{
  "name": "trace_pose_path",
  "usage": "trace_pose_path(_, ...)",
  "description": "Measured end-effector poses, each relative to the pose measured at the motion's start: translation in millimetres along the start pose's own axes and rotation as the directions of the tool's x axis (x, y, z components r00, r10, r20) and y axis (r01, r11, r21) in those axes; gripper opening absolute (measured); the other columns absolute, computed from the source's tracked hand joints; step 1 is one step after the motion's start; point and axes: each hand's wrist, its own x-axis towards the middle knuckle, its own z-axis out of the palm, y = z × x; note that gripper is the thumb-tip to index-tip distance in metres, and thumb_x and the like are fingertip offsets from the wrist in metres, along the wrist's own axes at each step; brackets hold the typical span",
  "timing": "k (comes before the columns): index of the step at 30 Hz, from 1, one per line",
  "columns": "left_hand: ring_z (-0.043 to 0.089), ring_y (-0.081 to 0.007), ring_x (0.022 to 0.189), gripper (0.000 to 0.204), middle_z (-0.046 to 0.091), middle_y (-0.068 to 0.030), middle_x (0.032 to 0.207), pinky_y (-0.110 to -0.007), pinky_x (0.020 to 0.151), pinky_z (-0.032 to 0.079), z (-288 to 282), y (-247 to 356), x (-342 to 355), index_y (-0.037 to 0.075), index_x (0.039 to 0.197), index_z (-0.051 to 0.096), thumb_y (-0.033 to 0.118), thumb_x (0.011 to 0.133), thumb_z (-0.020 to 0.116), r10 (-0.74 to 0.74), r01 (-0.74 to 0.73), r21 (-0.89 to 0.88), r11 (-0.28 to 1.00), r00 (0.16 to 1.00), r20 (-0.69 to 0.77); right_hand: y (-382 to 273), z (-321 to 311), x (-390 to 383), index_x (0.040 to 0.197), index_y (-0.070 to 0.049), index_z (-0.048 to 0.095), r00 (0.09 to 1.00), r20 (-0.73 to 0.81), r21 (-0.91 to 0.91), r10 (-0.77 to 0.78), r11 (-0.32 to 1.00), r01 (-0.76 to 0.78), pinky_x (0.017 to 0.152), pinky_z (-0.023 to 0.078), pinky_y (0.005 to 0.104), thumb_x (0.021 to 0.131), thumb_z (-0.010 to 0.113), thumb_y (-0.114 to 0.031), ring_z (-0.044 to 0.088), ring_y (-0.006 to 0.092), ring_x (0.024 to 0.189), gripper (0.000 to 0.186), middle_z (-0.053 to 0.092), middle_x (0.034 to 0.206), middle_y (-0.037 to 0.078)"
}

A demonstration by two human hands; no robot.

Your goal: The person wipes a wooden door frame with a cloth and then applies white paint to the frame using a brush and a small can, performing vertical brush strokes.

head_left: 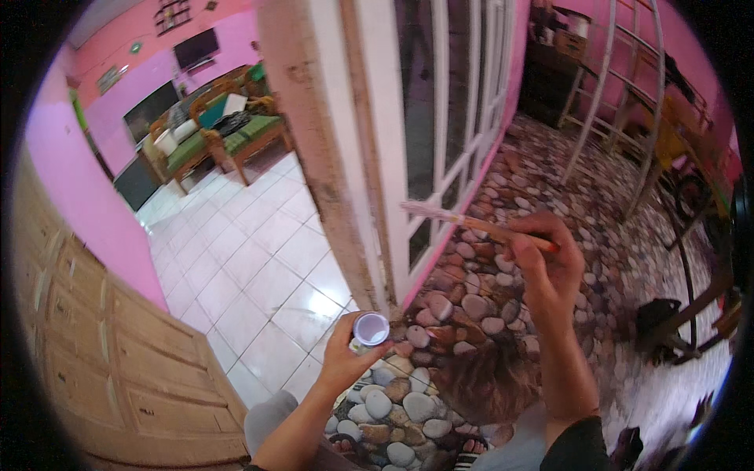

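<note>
My left hand [343,363] is wrapped round a small round tub [371,329] whose open mouth faces up; its inside is pale with some white in it. In my right hand [551,271], the thumb and fingers grip the wooden handle of a paintbrush [485,226]. White-coated bristles point left, in front of the white window frame [386,149]. I cannot tell whether they touch the wood. Left of the frame stands a bare, brownish post edge [302,102] with rough plaster. The tub is near the foot of that post.
A wooden panelled door [118,353] stands at the left. White floor tiles [251,259] lead to green-cushioned chairs [251,133]. At the right, a ladder [601,94] stands on the pebble-patterned floor [542,180], near a dark-legged piece of furniture [699,314].
</note>
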Motion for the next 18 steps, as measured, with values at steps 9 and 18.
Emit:
trace_pose_path(9,0.059,-0.019,0.115,0.064,0.06,-0.0079,0.125,-0.034,0.103,0.047,23.7,-9.2,-20.1,0.002,0.136,0.055,0.003,0.079,0.083,-0.081,0.085,-0.13,0.988,0.996,0.039,21.4,-23.6,18.1,0.102,0.001,0.067,0.995,0.067,0.053,0.077,0.995,-0.081,0.057,0.046,0.0225,0.099,0.068,-0.014,0.057,0.0047,0.066,0.015,0.062,0.073,0.0)
trace_pose_path(18,0.061,-0.0253,0.116,0.062,0.064,-0.0168,0.127,-0.039,0.104,0.049,47.4,8.8,-20.8,-0.006,0.133,0.054,0.011,0.083,0.086,-0.119,0.127,-0.057,0.99,0.985,0.122,14.0,-59.0,17.4,0.092,0.002,0.063,0.983,-0.027,0.244,0.183,0.955,-0.171,0.048,0.045,0.0235,0.096,0.066,-0.011,0.057,0.0067,0.055,0.015,0.061,0.069,0.001)
